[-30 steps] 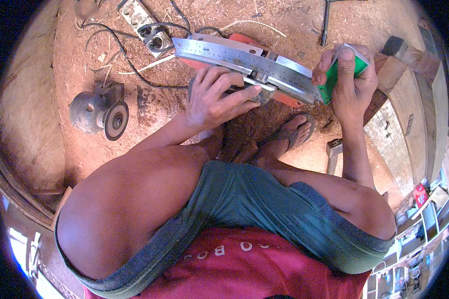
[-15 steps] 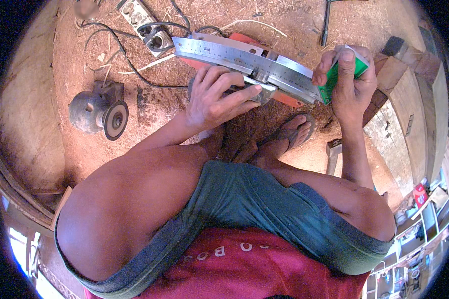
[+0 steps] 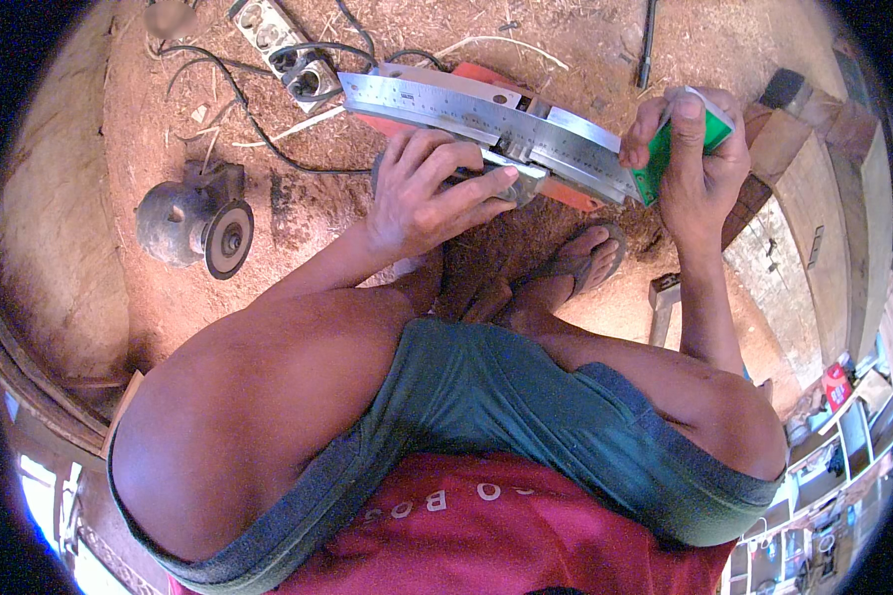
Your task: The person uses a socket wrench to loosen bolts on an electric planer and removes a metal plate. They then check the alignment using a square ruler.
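What looks like a hammer (image 3: pixel 664 286) sits closest, beside the right forearm. Left hand (image 3: pixel 432 193) is wrapped over the near side of a red planer (image 3: pixel 571 195), fingers close to the slot in its metal sole (image 3: pixel 585 129) (mind that slot). Right hand (image 3: pixel 704 164) is clamped round the green handle (image 3: pixel 702 139) of a steel square (image 3: pixel 437 104), blade laid lengthwise along that sole. To do it well, I'd seat the blade evenly on both plates, press lightly, brace the planer, sight underneath for light. Planer and blade share a long axis, left to right, left end slanting away; blade's free end points left, toward the power strip (image 3: pixel 258 25) farther out.
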Action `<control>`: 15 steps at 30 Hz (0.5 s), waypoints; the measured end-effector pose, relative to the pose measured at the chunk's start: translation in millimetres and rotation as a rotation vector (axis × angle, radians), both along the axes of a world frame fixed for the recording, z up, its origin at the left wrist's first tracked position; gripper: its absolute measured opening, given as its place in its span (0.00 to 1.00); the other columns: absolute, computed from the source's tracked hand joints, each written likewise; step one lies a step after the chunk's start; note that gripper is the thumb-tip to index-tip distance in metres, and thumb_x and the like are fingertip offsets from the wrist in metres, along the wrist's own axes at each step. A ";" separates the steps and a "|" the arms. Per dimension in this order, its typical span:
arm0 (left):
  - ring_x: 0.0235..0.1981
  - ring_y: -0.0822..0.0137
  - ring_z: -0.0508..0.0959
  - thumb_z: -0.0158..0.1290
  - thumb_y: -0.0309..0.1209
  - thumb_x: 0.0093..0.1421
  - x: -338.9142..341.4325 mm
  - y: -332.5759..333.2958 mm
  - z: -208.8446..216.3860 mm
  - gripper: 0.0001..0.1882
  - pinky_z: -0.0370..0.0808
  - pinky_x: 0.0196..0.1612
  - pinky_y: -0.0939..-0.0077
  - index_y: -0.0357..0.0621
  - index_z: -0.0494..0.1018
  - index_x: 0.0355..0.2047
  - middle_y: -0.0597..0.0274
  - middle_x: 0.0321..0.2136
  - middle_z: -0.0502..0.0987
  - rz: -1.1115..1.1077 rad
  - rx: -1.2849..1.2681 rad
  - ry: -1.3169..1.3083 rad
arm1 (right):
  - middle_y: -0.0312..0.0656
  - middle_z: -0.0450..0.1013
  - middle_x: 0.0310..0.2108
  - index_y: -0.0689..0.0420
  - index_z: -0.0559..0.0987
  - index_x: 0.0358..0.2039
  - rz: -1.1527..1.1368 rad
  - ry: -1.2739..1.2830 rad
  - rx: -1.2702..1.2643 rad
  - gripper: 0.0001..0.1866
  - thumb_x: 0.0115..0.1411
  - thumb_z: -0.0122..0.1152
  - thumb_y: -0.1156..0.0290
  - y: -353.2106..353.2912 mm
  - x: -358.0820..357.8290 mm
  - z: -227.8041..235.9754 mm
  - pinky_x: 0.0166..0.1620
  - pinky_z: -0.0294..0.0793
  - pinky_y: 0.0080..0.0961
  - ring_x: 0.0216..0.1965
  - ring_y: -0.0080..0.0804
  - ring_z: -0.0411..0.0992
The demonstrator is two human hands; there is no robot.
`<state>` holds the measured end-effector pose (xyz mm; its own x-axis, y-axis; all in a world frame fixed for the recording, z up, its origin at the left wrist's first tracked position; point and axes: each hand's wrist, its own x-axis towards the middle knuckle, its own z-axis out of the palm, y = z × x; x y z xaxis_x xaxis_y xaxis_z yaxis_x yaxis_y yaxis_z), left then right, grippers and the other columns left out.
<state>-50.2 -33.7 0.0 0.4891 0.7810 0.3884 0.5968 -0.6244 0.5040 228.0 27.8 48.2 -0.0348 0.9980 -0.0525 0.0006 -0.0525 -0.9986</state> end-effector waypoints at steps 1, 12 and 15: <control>0.42 0.63 0.76 0.75 0.43 0.45 0.2 0.2 -0.6 0.26 0.70 0.42 0.63 0.66 0.84 0.47 0.75 0.39 0.76 -0.001 0.000 -0.001 | 0.46 0.74 0.27 0.61 0.70 0.45 0.002 -0.021 0.007 0.14 0.78 0.51 0.60 0.4 0.1 0.2 0.27 0.77 0.30 0.22 0.29 0.73; 0.42 0.62 0.77 0.75 0.43 0.45 1.2 0.1 -3.4 0.25 0.71 0.43 0.62 0.64 0.85 0.46 0.74 0.39 0.77 -0.002 0.005 -0.013 | 0.46 0.75 0.27 0.60 0.69 0.45 -0.001 -0.051 -0.001 0.13 0.78 0.52 0.61 -2.2 0.8 -2.8 0.27 0.77 0.30 0.22 0.29 0.73; 0.41 0.62 0.77 0.75 0.42 0.44 1.2 1.4 -1.6 0.25 0.71 0.43 0.62 0.64 0.85 0.45 0.74 0.38 0.77 -0.006 0.017 0.002 | 0.46 0.75 0.27 0.59 0.69 0.45 -0.002 -0.022 0.008 0.13 0.78 0.52 0.61 -1.8 -0.4 -1.1 0.27 0.77 0.30 0.22 0.29 0.73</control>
<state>-49.1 -32.3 -1.6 0.4949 0.7711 0.4005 0.5941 -0.6367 0.4917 227.6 26.0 47.1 -0.0320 0.9985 -0.0448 0.0230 -0.0441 -0.9988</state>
